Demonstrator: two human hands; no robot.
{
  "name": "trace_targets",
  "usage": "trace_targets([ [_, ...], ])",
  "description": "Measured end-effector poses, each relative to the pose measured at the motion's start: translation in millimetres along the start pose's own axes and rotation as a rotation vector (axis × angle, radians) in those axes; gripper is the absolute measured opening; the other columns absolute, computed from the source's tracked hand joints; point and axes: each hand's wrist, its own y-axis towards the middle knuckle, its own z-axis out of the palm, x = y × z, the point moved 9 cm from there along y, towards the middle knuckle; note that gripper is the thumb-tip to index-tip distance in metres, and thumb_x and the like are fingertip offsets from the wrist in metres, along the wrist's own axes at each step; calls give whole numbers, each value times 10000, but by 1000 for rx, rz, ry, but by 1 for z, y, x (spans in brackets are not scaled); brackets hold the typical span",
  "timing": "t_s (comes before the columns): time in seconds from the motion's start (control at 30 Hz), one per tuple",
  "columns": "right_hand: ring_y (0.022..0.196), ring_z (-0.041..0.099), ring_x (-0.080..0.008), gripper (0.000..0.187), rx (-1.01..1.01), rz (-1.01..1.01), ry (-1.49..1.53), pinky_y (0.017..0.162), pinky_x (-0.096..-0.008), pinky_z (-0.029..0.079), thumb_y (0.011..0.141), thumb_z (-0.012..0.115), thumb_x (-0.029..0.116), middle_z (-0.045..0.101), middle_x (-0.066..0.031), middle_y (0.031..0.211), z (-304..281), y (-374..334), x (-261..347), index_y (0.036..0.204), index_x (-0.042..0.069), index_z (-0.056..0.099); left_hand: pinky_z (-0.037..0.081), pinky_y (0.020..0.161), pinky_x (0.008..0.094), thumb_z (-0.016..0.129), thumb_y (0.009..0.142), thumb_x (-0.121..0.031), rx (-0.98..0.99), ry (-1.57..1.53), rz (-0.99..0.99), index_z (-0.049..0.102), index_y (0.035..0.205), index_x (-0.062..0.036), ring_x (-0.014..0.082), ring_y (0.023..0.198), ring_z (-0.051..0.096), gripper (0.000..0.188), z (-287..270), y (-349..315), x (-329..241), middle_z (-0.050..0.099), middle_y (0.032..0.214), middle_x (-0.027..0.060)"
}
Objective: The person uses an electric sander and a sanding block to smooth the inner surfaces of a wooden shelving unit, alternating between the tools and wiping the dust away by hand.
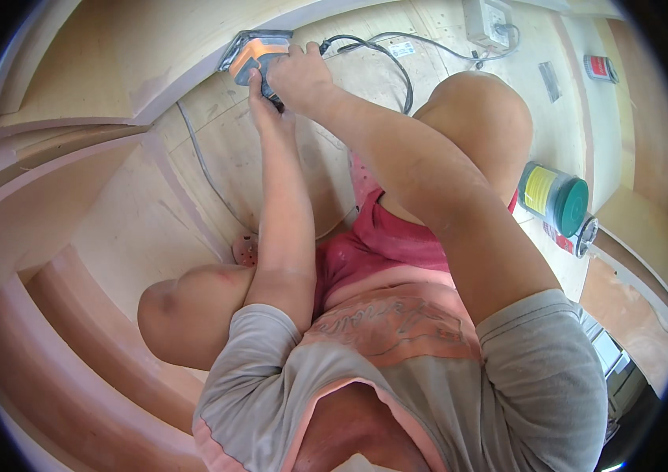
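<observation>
At the far left of centre, an orange and dark grey electric sander (249, 59) is held between my two hands. Its flat pad rests against or very close to the pale wooden board's edge (192, 82). My right hand (299, 77) is closed round the sander's right end, near where the black cord (381, 49) leaves it. From the near side, my left hand (269, 110) grips the body with its thumb up along it; its other fingers are partly hidden. Both arms are stretched forward.
The cord runs right to a white socket box (488, 25). A green-lidded jar (558, 197) lies on its side at right, beside a metal can (584, 237). A red-labelled can (601, 68) is farther off. Curved wooden panels (82, 322) stand at left, and a sanding disc (245, 248) lies by my knee.
</observation>
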Motion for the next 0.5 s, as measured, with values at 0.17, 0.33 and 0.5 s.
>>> trace_targets([
  [0.17, 1024, 580, -234, 262, 73, 65, 38, 857, -411, 414, 765, 656, 149, 669, -95, 963, 5, 1, -11, 989, 14, 633, 468, 924, 414, 585, 903, -368, 48, 25, 9, 496, 1212, -69, 259, 1073, 577, 439, 11, 2, 7, 598, 1142, 113],
  [0.33, 1027, 578, -257, 319, 30, 171, 47, 876, -416, 414, 747, 669, 140, 661, -121, 982, 9, -8, -51, 1023, -2, 597, 490, 880, 374, 633, 879, -315, 17, 46, -46, 513, 1185, -64, 233, 1001, 609, 414, 28, 7, 37, 621, 1081, 88],
  [0.5, 1021, 576, -281, 330, -9, 194, 86, 882, -445, 420, 735, 672, 124, 657, -143, 959, 18, -14, -85, 1021, -6, 572, 541, 576, 333, 728, 783, -161, -165, 268, 46, 603, 1001, 5, 203, 692, 645, 301, 48, -3, 38, 649, 876, 104],
])
